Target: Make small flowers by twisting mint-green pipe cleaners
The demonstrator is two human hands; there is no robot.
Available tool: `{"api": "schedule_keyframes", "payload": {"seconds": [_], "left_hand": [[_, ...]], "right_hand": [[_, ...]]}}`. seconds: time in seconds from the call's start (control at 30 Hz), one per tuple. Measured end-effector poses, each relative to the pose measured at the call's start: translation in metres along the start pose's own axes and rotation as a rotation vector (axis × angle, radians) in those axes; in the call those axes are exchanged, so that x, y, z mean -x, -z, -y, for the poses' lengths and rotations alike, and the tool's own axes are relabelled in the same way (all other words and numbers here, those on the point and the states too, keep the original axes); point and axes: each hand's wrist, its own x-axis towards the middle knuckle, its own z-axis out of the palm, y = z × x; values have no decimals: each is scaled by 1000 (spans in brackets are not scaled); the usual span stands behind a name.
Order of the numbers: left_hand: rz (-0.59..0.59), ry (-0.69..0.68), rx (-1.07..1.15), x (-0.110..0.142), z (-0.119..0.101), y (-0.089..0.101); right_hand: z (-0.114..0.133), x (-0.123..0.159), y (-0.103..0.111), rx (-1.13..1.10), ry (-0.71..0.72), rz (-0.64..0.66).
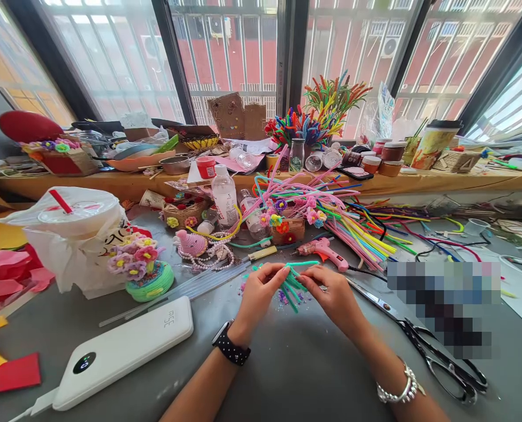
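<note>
Over the middle of the grey table, my left hand (pixel 264 291) and my right hand (pixel 330 293) face each other. Between them is a small bunch of teal pipe cleaners (pixel 292 287), with several ends hanging down. The left thumb and fingers pinch the bunch near its top. My right fingers close on the same bunch from the other side, near a strand that points right. Small purple beads (pixel 282 298) are scattered on the table below. Just beyond lies a pink hot glue gun (pixel 324 252), and large scissors (pixel 413 334) rest right of my right hand.
A white power bank (pixel 126 351) with a cable lies at the left. Behind it stand a pipe-cleaner flower pot (pixel 149 281) and a bagged drink cup (pixel 80 234). Clear glue sticks (pixel 195 284) lie near my left hand. Loose pipe cleaners (pixel 358 234) spread across the back.
</note>
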Motion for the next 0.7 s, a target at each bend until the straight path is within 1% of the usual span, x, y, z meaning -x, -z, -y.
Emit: {"api": "schedule_keyframes", "payload": {"seconds": [0.1, 0.2, 0.3, 0.37, 0.43, 0.57, 0.7], "left_hand": [[13, 36, 56, -1, 1, 0], [17, 72, 139, -1, 4, -1], [69, 95, 233, 2, 6, -6], [114, 116, 271, 5, 8, -8], [104, 127, 286, 6, 9, -10], [100, 150, 283, 6, 9, -10], [115, 177, 299, 6, 6, -10]], "right_hand": [[1, -1, -3, -146, -121, 30], [1, -1, -7, -210, -192, 52], [0, 1, -10, -268, -244, -25], [-1, 2, -12, -290, -261, -83], [-2, 3, -14, -289, -268, -104], [-2, 3, -13, -268, -259, -90], [-2, 2, -12, -272, -284, -80]]}}
